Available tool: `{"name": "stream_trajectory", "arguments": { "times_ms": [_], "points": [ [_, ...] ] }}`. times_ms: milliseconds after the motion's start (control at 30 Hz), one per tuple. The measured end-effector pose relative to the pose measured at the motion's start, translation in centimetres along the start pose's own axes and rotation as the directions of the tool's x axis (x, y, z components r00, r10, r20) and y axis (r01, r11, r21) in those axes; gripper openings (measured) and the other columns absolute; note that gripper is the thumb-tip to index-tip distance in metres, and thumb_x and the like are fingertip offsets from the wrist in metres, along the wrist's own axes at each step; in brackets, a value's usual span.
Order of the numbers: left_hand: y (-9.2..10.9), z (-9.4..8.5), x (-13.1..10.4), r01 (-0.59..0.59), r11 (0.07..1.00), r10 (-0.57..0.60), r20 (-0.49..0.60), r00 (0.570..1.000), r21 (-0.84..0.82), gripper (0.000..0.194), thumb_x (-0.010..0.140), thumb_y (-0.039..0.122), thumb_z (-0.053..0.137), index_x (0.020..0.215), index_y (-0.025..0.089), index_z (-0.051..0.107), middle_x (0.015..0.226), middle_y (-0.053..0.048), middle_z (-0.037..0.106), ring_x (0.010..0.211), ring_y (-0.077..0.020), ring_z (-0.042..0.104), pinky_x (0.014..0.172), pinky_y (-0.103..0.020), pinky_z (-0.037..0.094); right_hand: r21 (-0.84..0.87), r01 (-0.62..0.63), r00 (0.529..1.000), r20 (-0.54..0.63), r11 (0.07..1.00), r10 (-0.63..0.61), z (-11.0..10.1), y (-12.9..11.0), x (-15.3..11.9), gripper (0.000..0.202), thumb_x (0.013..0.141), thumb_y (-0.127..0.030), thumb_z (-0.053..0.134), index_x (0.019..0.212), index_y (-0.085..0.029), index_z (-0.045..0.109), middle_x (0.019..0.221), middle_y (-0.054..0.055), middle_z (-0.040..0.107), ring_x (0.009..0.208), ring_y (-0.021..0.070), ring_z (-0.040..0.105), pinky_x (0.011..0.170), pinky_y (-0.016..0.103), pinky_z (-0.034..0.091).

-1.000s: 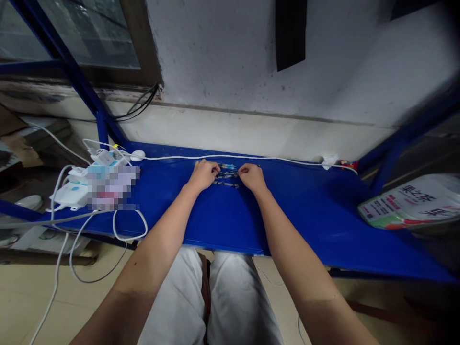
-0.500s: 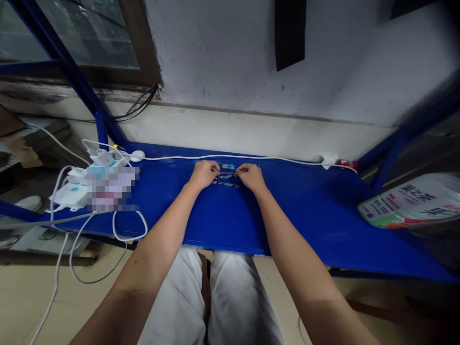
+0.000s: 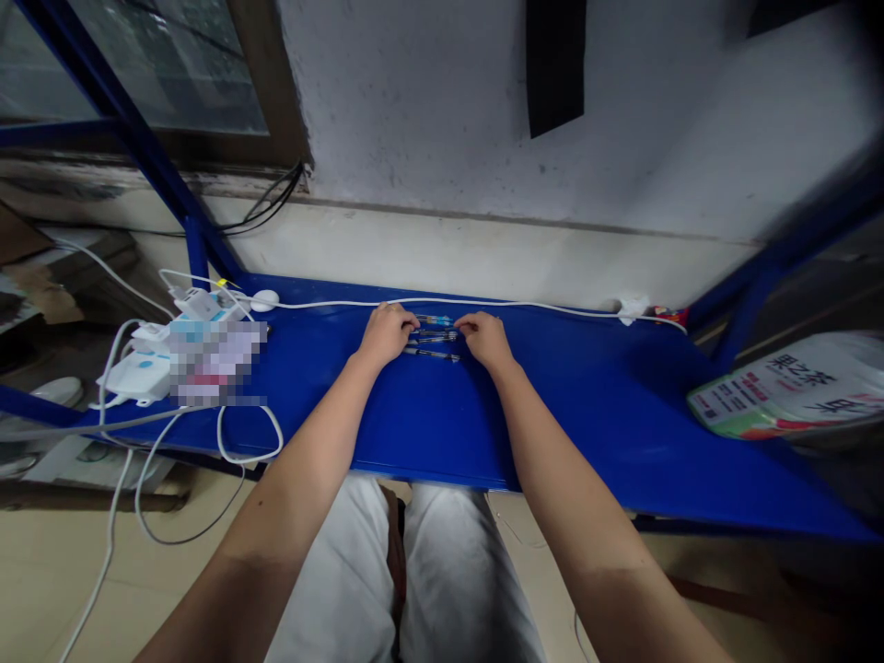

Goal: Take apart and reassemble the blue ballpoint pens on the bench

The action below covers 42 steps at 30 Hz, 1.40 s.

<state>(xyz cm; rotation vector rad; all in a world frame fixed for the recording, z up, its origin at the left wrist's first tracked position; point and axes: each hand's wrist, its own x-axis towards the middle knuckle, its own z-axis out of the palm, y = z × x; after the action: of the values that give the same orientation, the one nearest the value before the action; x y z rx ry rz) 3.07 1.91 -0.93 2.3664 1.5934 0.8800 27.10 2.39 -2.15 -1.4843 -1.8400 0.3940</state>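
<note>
Several slim pens lie crosswise on the blue tabletop [image 3: 428, 414], one behind another. The farthest is a light-blue pen [image 3: 435, 320]. Nearer to me are darker pens [image 3: 436, 337], and the nearest is a dark pen with a clear tip [image 3: 434, 354]. My left hand [image 3: 388, 333] is closed, its fingertips at the left end of the light-blue pen. At that pen's right end, my right hand [image 3: 487, 339] has its thumb and forefinger pinched together. My fingers hide the pen ends, and whether the pen is lifted is unclear.
White power strips [image 3: 142, 373] with plugs and looping cords stand at the left, beside a blurred-out item [image 3: 217, 364]. A white cable [image 3: 428, 301] runs along the back edge. A large labelled bottle [image 3: 794, 387] lies at the right. Behind is the wall [image 3: 442, 249].
My hands have drawn slightly apart, the left one shifting a little left. They have moved off the middle pens to the ends of the light-blue one, and more of the pens shows.
</note>
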Motion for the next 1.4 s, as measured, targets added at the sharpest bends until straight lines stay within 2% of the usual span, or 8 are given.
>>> {"name": "stream_trajectory", "arguments": {
  "times_ms": [133,300,567,767,1033,1233,1400],
  "points": [
    [0.3,0.3,0.1,-0.019,0.998,0.018,0.023,1.000,0.063,0.023,0.095,0.018,0.062,0.100,0.023,0.084,0.104,-0.011,0.075,0.106,-0.0314,0.059,0.102,-0.049,0.047,-0.034,0.042,0.999,0.015,0.999,-0.041,0.3,0.3,0.1,0.024,0.088,-0.010,0.065,0.095,-0.021,0.084,0.093,0.007,0.074,0.083,0.0195,0.065,0.087,0.033,0.050],
    [0.5,0.5,0.2,-0.026,0.993,0.021,0.046,0.999,0.111,0.024,0.095,0.019,0.060,0.097,0.022,0.084,0.107,-0.012,0.075,0.105,-0.0318,0.057,0.101,-0.049,0.047,-0.069,0.029,0.999,0.046,0.997,-0.026,0.3,0.3,0.2,0.022,0.088,-0.009,0.067,0.094,-0.022,0.084,0.093,0.006,0.072,0.084,0.0193,0.064,0.086,0.032,0.048],
    [0.7,0.2,0.3,0.001,0.993,-0.010,0.078,0.997,0.120,0.022,0.092,0.018,0.060,0.088,0.022,0.082,0.100,-0.011,0.073,0.104,-0.0308,0.056,0.102,-0.050,0.047,-0.114,-0.027,0.998,0.049,0.993,0.032,0.4,0.1,0.5,0.017,0.087,-0.011,0.068,0.090,-0.021,0.082,0.094,0.006,0.071,0.085,0.0188,0.062,0.089,0.032,0.047],
    [0.9,0.1,0.3,0.032,0.994,-0.039,0.071,0.997,0.100,0.020,0.090,0.020,0.062,0.086,0.023,0.081,0.099,-0.011,0.074,0.104,-0.0316,0.057,0.101,-0.050,0.048,-0.142,-0.008,0.998,0.059,0.990,0.016,0.2,0.2,0.4,0.019,0.088,-0.010,0.064,0.086,-0.020,0.080,0.093,0.007,0.069,0.084,0.0189,0.060,0.088,0.031,0.046],
    [1.1,0.1,0.1,-0.007,0.998,0.001,0.080,0.997,0.070,0.034,0.096,0.019,0.054,0.112,0.026,0.083,0.106,-0.011,0.073,0.109,-0.0326,0.056,0.105,-0.050,0.045,-0.094,-0.002,0.998,0.058,0.996,0.008,0.2,0.5,0.4,0.020,0.087,-0.007,0.060,0.084,-0.017,0.077,0.091,0.007,0.067,0.083,0.0189,0.059,0.087,0.031,0.045],
    [1.2,-0.1,0.0,-0.004,0.998,-0.001,0.082,0.997,0.068,0.035,0.096,0.018,0.053,0.111,0.026,0.083,0.106,-0.010,0.073,0.109,-0.0320,0.055,0.106,-0.050,0.044,-0.067,-0.001,1.000,0.017,0.998,0.002,-0.4,0.9,0.3,0.023,0.085,-0.006,0.057,0.083,-0.017,0.077,0.088,0.006,0.067,0.083,0.0187,0.060,0.086,0.030,0.045],
    [0.8,0.0,0.1,0.004,0.997,-0.010,0.070,0.997,0.075,0.026,0.094,0.022,0.061,0.106,0.025,0.083,0.105,-0.011,0.073,0.109,-0.0328,0.056,0.105,-0.050,0.045,-0.069,-0.050,0.998,-0.035,0.996,0.048,-1.8,2.0,0.2,0.025,0.082,-0.004,0.056,0.080,-0.017,0.076,0.087,0.006,0.070,0.082,0.0193,0.061,0.083,0.030,0.046]
  ]
}}
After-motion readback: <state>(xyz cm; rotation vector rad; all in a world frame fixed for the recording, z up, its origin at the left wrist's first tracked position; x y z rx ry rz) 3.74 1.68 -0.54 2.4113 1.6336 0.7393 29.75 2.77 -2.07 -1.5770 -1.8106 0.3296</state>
